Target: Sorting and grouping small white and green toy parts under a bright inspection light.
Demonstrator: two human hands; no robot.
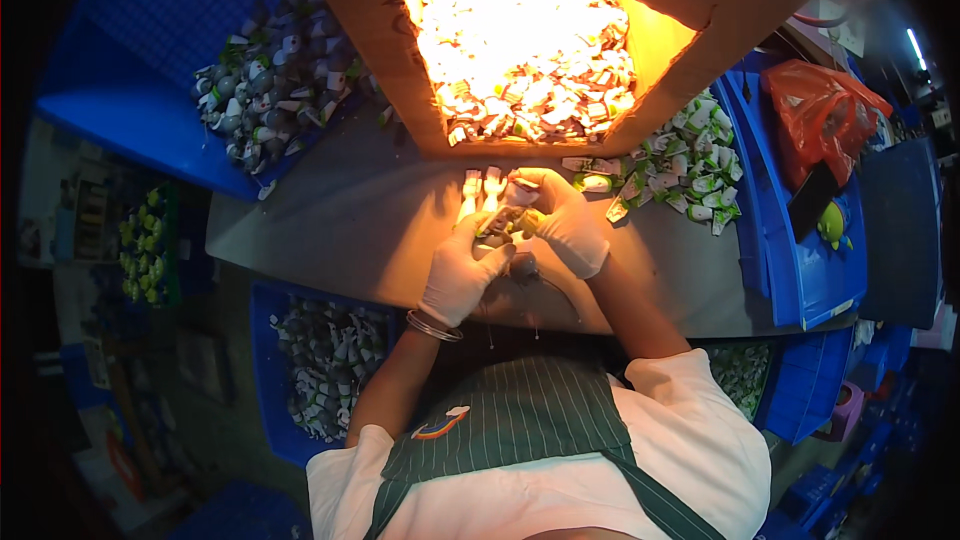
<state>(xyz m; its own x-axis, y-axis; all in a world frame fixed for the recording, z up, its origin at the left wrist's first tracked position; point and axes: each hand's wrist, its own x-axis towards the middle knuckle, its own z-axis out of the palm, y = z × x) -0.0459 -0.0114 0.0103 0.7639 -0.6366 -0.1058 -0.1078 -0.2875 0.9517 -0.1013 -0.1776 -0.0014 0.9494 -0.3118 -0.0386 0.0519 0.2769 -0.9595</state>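
Observation:
Both my hands wear white gloves and meet over the grey table in front of the lit box. My left hand (455, 275) pinches a small plastic toy part (508, 223), greenish and grey, whose exact kind I cannot make out. The fingers of my right hand (572, 228) are bent and closed around the other side of the same part. A small grey rounded piece (523, 264) shows just below the hands. Small white pieces (482, 187) stand on the table just beyond my fingers.
A cardboard box (520, 148) with a bright, lamplit pile inside stands ahead. White-and-green parts (690, 165) lie heaped at right beside a blue bin (800, 275) with a red plastic bag (825, 110). Grey-and-white parts (270, 85) fill a blue bin at left; another bin (262, 370) sits below.

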